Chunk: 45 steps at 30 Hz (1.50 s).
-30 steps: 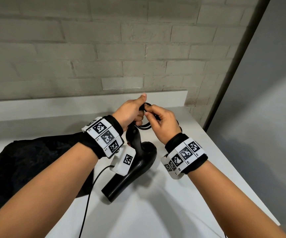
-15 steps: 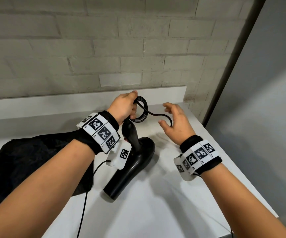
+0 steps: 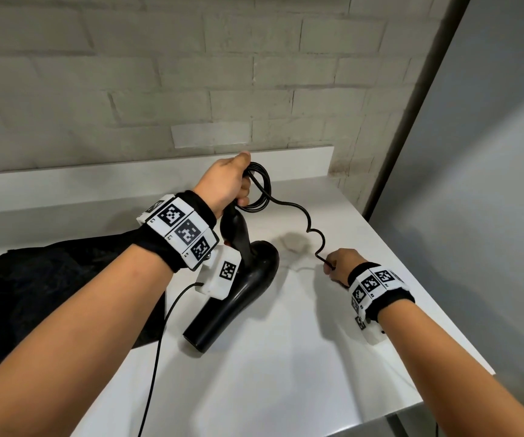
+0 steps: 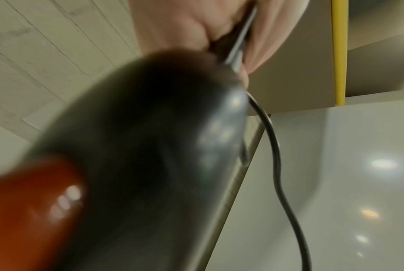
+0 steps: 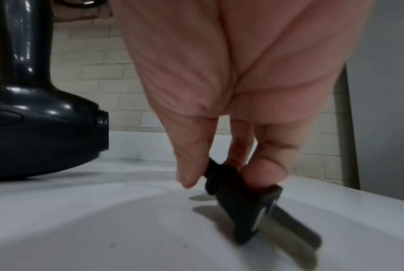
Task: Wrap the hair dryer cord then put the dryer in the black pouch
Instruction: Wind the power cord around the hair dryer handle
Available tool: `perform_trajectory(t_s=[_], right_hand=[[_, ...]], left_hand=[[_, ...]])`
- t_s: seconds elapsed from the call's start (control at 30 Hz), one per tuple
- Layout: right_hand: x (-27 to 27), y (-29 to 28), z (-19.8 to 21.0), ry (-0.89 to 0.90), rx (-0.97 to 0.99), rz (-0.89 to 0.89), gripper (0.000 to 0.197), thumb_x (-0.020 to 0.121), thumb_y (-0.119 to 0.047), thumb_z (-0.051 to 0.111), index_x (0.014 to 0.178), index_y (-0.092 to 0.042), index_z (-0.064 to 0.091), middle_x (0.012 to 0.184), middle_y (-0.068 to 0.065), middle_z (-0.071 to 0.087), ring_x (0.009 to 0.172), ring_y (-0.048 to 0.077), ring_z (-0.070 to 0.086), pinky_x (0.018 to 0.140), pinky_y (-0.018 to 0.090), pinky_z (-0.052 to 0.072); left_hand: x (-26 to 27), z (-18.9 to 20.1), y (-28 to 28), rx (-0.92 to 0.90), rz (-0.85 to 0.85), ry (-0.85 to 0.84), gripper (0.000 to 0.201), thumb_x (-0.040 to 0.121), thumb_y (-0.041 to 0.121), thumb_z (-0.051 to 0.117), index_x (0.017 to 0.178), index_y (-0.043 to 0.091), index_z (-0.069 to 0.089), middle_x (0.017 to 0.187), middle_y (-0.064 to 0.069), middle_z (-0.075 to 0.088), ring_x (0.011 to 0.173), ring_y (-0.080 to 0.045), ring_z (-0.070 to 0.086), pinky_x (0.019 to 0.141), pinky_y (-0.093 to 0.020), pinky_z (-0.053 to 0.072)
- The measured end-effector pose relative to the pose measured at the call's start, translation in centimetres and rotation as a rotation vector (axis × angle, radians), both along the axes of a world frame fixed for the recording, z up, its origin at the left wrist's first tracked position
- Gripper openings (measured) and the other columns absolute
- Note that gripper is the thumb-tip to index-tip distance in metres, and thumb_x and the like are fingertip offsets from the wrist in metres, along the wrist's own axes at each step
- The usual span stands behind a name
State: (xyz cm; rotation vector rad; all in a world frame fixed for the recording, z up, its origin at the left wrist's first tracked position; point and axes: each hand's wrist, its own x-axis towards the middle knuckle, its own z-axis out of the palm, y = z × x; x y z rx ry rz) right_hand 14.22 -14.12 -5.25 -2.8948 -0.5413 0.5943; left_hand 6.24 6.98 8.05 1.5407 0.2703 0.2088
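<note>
The left hand (image 3: 226,184) holds the top of the dryer (image 3: 238,279) handle, with its fingers curled round a bunch of cord (image 3: 309,227) loops. The dryer stands on the white counter (image 3: 286,357), nose down toward the person. The pouch (image 3: 49,294) lies just beside it on the left, partly under the left arm.

A second ago both hands were together at the loops. Then the right hand (image 3: 339,263) let go and opened. Now it has dropped down to the counter, to the right of the dryer. Its thumb and fingers pinch the plug (image 5: 243,201) at the end of the cord. The plug's tip looks to be at or just above the counter.

Between the two hands the cord hangs loose and wavy. So most of the cord is looped, but one last piece is still free.

This likely means the wrapping is nearly done. The right hand probably needs to bring the plug end up and wind it round the loops. If the left hand loosens, the loops could spring open. The dryer is not in the pouch yet.
</note>
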Motion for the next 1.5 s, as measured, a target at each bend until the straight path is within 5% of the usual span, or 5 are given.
perform_trajectory(t_s=[0.23,0.5,0.93,1.17,1.5], right_hand=[[0.3,2.1,1.3,-0.102,0.948,-0.252,0.029,0.079,0.016,0.045,0.065,-0.009,0.051,0.047,0.001,0.048,0.032,0.004,0.045,0.039,0.011,0.037],[-4.2,6.4,9.4,-0.432,1.621,0.100,0.031,0.074,0.004,0.057,0.073,-0.027,0.056,0.080,0.006,0.055,0.075,0.004,0.059,0.076,0.020,0.049],[-4.5,9.2,7.6,-0.668,1.102,0.338,0.018,0.073,0.008,0.054,0.079,-0.006,0.064,0.079,-0.005,0.052,0.084,0.018,0.041,0.080,-0.001,0.030],[-3.7,10.2,8.2,-0.566,1.221,0.188,0.044,0.070,0.011,0.051,0.113,-0.001,0.046,0.119,0.006,0.040,0.095,0.001,0.047,0.080,0.006,0.043],[-1.5,6.3,6.1,-0.258,0.886,0.334,0.030,0.089,-0.033,0.037,0.101,-0.011,0.053,0.071,0.005,0.061,0.069,0.025,0.054,0.066,0.030,0.041]], left_hand=[[0.1,-0.3,0.0,-0.029,-0.010,-0.007,0.031,0.098,0.032,0.033,0.071,0.017,0.032,0.036,0.011,0.019,0.031,-0.007,0.017,0.036,-0.014,0.024],[0.1,-0.3,-0.2,0.008,-0.009,-0.013,0.032,0.099,0.031,0.032,0.071,0.015,0.034,0.031,0.012,0.024,0.028,-0.005,0.022,0.035,-0.013,0.025],[-0.3,-0.4,-0.7,0.096,-0.041,-0.041,0.042,0.100,0.029,0.032,0.062,0.011,0.038,0.035,0.006,0.033,0.025,-0.006,0.027,0.033,-0.015,0.027],[-0.6,-0.1,-1.1,0.167,-0.061,0.025,0.041,0.099,0.033,0.032,0.066,0.012,0.045,0.029,0.007,0.036,0.026,-0.007,0.031,0.043,-0.023,0.029],[0.3,0.1,-0.1,-0.107,-0.016,0.090,0.045,0.098,0.035,0.032,0.064,0.008,0.044,0.032,0.007,0.031,0.023,-0.005,0.022,0.033,-0.009,0.022]])
